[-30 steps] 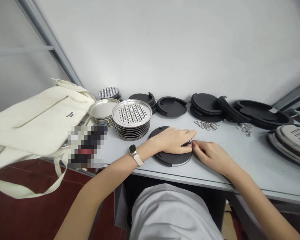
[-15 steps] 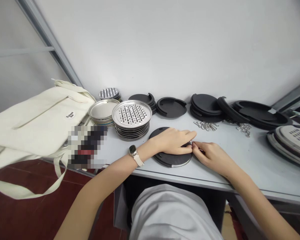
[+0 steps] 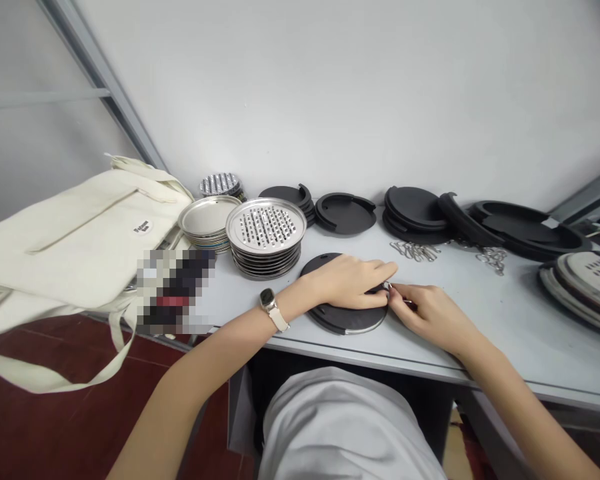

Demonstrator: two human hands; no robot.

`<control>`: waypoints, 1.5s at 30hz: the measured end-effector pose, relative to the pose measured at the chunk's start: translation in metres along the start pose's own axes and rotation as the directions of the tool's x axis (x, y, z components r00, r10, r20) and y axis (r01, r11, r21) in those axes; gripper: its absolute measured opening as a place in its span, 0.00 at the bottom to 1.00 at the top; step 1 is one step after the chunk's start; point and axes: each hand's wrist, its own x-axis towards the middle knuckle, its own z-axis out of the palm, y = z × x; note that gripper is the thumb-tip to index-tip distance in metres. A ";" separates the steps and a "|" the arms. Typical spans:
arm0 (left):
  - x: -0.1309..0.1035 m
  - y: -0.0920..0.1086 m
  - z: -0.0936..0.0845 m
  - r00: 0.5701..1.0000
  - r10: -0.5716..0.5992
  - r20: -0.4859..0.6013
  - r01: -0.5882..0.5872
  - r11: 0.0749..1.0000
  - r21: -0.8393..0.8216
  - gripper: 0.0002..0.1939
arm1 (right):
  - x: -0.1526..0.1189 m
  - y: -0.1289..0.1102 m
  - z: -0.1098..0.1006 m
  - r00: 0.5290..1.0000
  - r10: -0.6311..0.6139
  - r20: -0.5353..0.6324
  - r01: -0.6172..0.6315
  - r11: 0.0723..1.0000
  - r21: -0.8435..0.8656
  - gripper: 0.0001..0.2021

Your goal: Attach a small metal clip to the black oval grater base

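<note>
A black round disc (image 3: 350,320) with a bright metal rim along its near edge lies flat on the table. My left hand (image 3: 353,281) rests over its top with the fingers stretched out and apart, reaching past the right edge. Close to those fingertips, my right hand (image 3: 417,310) is closed in a pinch at the disc's right edge. A small shiny metal piece (image 3: 389,286) shows at its fingertips, mostly covered. Behind the hands lies a pile of metal wire clips (image 3: 415,251).
Round metal grater plates (image 3: 266,230) are stacked left of the disc, beside plain metal discs (image 3: 210,217). Black round holders (image 3: 345,213) line the wall. More clips (image 3: 493,259) and larger perforated plates (image 3: 587,287) are at right. A cream bag (image 3: 80,247) lies at left.
The view has shifted slightly. My right hand has moved a little to the right of my left fingertips, and more of the shiny metal piece shows between them.
</note>
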 end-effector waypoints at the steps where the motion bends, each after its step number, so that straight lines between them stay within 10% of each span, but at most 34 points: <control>1: 0.000 0.000 0.000 1.000 0.000 -0.001 0.000 1.000 0.000 0.13 | 0.000 -0.001 0.000 1.000 0.001 0.000 -0.001 1.000 0.014 0.17; 45: 0.001 -0.003 0.002 1.000 0.024 -0.015 -0.024 1.000 -0.013 0.13 | 0.003 0.002 0.002 0.998 0.041 0.054 -0.040 0.999 -0.014 0.17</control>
